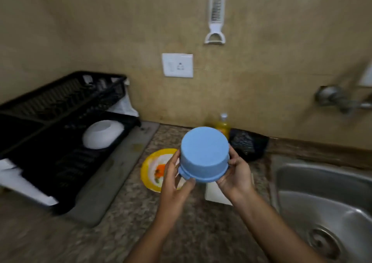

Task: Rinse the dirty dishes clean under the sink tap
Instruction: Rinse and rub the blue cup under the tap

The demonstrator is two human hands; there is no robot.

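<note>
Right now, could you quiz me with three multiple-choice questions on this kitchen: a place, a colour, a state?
1. Where is the white bowl? A in the sink; B in the black dish rack; C on the yellow plate.
2. What colour is the held container? A blue; B red; C green.
3. How is it held? A left hand alone; B right hand alone; C both hands.
Answers: 1 B, it rests inside the rack. 2 A, its base and sides are blue. 3 C, the left hand and right hand grip its opposite sides.

Speckled counter (124,222) w/ grey mat (120,172), yellow plate (148,163), white sheet (216,194), yellow bottle (222,125) & dark bundle (249,144) on it.
</note>
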